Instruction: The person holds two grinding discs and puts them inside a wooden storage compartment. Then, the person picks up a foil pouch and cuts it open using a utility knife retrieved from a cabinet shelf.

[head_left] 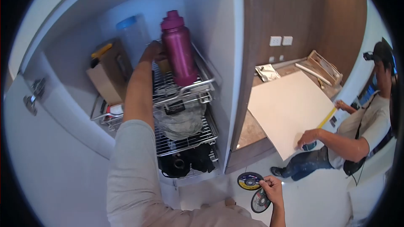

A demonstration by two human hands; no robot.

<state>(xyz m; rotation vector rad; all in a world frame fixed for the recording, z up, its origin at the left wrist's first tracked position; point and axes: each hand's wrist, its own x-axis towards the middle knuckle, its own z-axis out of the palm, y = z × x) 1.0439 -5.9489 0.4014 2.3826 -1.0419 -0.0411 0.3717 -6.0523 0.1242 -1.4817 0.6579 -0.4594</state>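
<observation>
Here, we have our right hand [272, 188] low in front of us, over the pale floor, its thumb and fingers closed on the edges of two abrasive discs: an upper disc [244, 180] with a yellow and dark label, and a lower disc [260, 202] in grey and green. The two sit edge to edge at the fingertips, slightly overlapping as we see them.

Our left hand [155, 51] reaches deep into the open cabinet, just left of a magenta water bottle [179, 54] that stands on the upper wire rack [162, 86]. A yellowish-brown object [164, 66] shows right beneath that hand; we cannot tell whether the fingers are gripping it or are spread. To the left stand a cardboard box [101, 80] and a blue-lidded clear container [134, 33]. Below, a greyish plastic bag [181, 124] lies on the next rack.

Over to our right, a co-worker [360, 134] holds a yellow measuring tape [327, 118] along a large white board [290, 109].
</observation>
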